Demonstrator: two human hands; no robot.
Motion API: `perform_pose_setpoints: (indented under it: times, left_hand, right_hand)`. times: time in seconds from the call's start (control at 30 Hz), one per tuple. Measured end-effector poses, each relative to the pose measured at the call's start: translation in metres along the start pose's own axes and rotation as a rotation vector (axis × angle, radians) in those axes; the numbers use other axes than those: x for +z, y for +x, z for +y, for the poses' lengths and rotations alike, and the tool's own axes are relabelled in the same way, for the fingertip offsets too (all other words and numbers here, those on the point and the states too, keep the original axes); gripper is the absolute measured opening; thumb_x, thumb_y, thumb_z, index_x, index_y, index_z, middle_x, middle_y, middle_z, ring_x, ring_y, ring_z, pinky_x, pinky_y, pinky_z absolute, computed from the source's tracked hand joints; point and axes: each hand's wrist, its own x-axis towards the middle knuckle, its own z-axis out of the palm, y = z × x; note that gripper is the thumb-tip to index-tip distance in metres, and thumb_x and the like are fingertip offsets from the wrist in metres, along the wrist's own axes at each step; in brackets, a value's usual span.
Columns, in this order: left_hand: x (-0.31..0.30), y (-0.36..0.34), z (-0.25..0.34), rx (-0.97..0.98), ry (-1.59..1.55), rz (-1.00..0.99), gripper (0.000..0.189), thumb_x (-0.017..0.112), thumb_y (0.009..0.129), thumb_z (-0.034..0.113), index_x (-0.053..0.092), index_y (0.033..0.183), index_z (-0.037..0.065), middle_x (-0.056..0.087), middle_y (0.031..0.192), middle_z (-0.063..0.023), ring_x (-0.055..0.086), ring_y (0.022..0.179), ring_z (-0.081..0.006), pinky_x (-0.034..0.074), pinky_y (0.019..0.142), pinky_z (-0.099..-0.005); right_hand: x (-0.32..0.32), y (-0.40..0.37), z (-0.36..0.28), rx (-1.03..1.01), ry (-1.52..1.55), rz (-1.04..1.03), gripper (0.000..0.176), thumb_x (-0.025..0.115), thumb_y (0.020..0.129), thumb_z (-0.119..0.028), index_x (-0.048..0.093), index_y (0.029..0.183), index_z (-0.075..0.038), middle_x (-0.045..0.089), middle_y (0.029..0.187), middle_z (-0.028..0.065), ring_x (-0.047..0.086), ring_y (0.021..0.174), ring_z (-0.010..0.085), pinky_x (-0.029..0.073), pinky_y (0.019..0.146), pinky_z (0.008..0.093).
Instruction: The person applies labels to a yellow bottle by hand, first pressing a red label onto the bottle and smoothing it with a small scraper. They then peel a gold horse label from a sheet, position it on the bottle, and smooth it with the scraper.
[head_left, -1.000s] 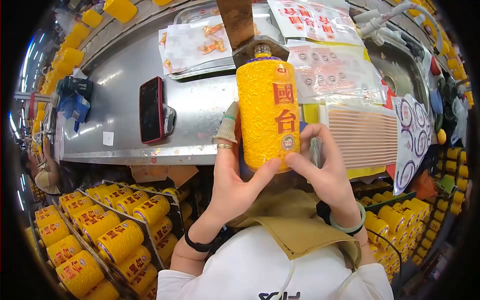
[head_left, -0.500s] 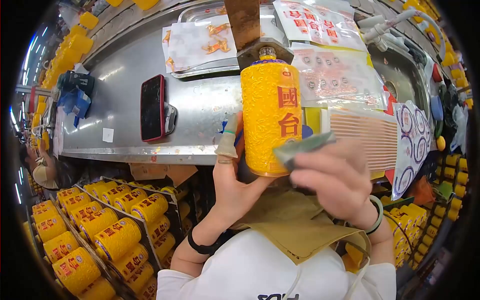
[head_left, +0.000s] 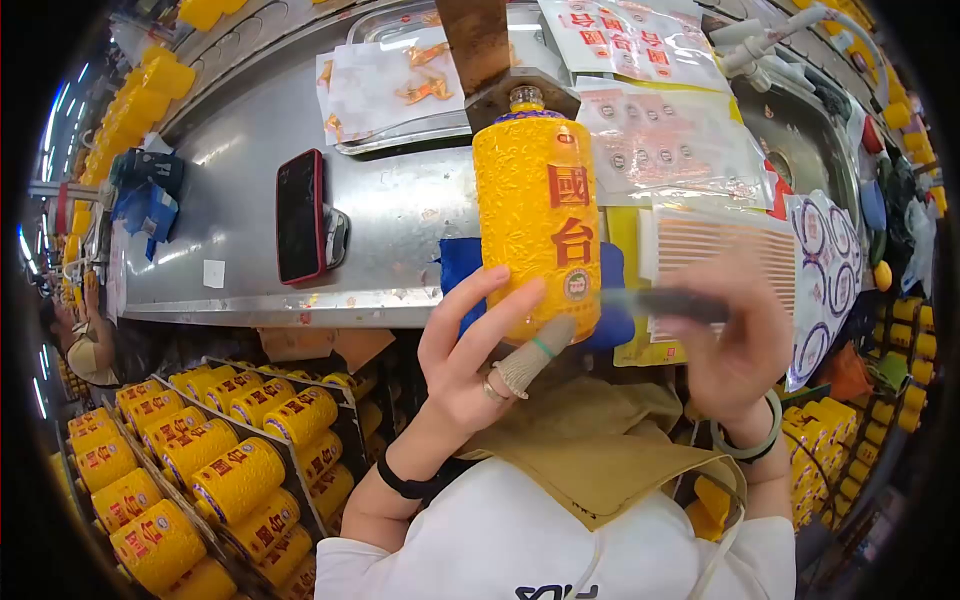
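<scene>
A yellow embossed bottle point(head_left: 520, 210) with red characters and a round seal leans neck-up against a metal bracket point(head_left: 490, 60). Around its lower part curl the fingers of my left hand point(head_left: 485, 365); one finger wears a knitted cover. To the right, my right hand point(head_left: 728, 335) is closed on a dark, thin tool point(head_left: 685, 304), blurred by motion, whose tip points at the bottle's seal. Beneath the bottle lies a blue cloth point(head_left: 460, 275).
Left on the metal table point(head_left: 235, 200) lies a phone point(head_left: 301, 217). Sticker sheets point(head_left: 670, 140) and a striped sheet point(head_left: 725, 265) are at the right. Racks of yellow bottles point(head_left: 230, 470) stand below left. A person point(head_left: 90, 345) is at the far left.
My left hand has shifted from the bottle's left side onto its lower front. My right hand has moved right, and its tool now lies nearly level. The bottle has turned slightly.
</scene>
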Motion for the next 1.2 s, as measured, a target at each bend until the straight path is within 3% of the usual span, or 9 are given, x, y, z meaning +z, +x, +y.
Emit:
perform_pose_setpoints:
  times: [0.23,0.33,0.47,0.63,0.7,0.83,0.97,1.07,1.2]
  left_hand:
    - [0.008,-0.016,-0.003,-0.111,-0.161,0.122,0.032,0.082,0.077,-0.001,0.077,0.105,0.012,0.066,0.129,-0.0087,0.061,0.122,-0.0353,0.057,0.101,-0.0419]
    - [0.012,-0.028,-0.003,-0.22,-0.353,0.075,0.045,0.071,0.087,-0.007,0.058,0.13,-0.009,0.053,0.143,-0.0254,0.048,0.14,-0.0438,0.045,0.111,-0.0521]
    - [0.006,-0.025,0.0,-0.229,-0.326,0.033,0.049,0.073,0.085,-0.007,0.057,0.131,-0.008,0.05,0.147,-0.0259,0.048,0.139,-0.0435,0.041,0.114,-0.0506]
    - [0.01,-0.019,0.013,-0.046,0.374,0.09,0.035,0.084,0.083,0.016,0.075,0.115,0.026,0.052,0.142,-0.0093,0.049,0.131,-0.034,0.047,0.106,-0.0419]
    - [0.014,-0.012,0.019,-0.037,0.403,0.067,0.035,0.083,0.083,0.023,0.074,0.116,0.03,0.052,0.142,-0.0094,0.04,0.134,-0.0337,0.044,0.107,-0.041]
    - [0.014,-0.005,0.025,-0.011,0.408,-0.112,0.035,0.084,0.083,0.022,0.076,0.117,0.023,0.053,0.139,-0.0094,0.038,0.135,-0.0373,0.043,0.108,-0.0434]
    - [0.024,0.002,0.02,-0.106,0.163,0.144,0.062,0.089,0.076,0.01,0.066,0.134,0.009,0.052,0.146,-0.0175,0.044,0.136,-0.035,0.041,0.113,-0.0419]
    - [0.022,-0.013,0.006,-0.681,-0.423,0.068,0.073,0.083,0.078,0.0,0.052,0.144,-0.007,0.054,0.148,-0.0252,0.059,0.13,-0.0368,0.046,0.109,-0.0425]
    - [0.011,-0.012,-0.001,-0.428,-0.233,0.042,0.074,0.086,0.077,0.004,0.054,0.143,-0.006,0.058,0.143,-0.0242,0.062,0.125,-0.0354,0.05,0.105,-0.041]
  right_hand:
    - [0.013,-0.016,0.01,0.226,0.236,0.372,0.041,0.076,0.087,0.004,0.059,0.124,0.007,0.063,0.121,0.0143,0.062,0.105,0.0201,0.051,0.095,0.0316]
    - [0.025,-0.017,0.01,0.286,0.316,0.42,0.04,0.075,0.089,0.005,0.059,0.125,0.007,0.063,0.116,0.0103,0.061,0.103,0.0166,0.049,0.094,0.0287]
    - [0.034,-0.025,0.013,0.38,0.357,0.414,0.038,0.075,0.089,0.004,0.059,0.124,0.005,0.064,0.112,0.007,0.061,0.097,0.0128,0.049,0.09,0.0262]
    - [0.033,-0.029,0.013,0.466,0.365,0.429,0.036,0.074,0.09,0.002,0.06,0.123,0.004,0.064,0.108,0.0053,0.062,0.094,0.011,0.049,0.088,0.0251]
    - [0.034,-0.028,0.012,0.491,0.387,0.432,0.033,0.072,0.092,0.002,0.06,0.122,0.003,0.064,0.108,0.0051,0.061,0.093,0.0103,0.049,0.087,0.0247]
    - [0.044,-0.022,0.005,0.613,0.512,0.505,0.03,0.07,0.094,0.001,0.06,0.122,0.002,0.064,0.108,0.0053,0.061,0.091,0.0096,0.049,0.086,0.0242]
    - [0.042,-0.027,0.002,0.645,0.422,0.374,0.029,0.068,0.094,0.001,0.061,0.122,0.0,0.065,0.109,0.0051,0.061,0.092,0.0096,0.049,0.083,0.0245]
    - [0.046,-0.034,-0.005,0.527,0.379,0.176,0.034,0.074,0.089,-0.001,0.063,0.121,-0.001,0.068,0.109,0.0073,0.065,0.09,0.0128,0.052,0.081,0.0272]
    - [0.034,-0.007,0.009,0.368,0.131,0.228,0.038,0.077,0.084,0.003,0.065,0.12,-0.002,0.071,0.102,0.0109,0.07,0.089,0.0209,0.054,0.08,0.0312]
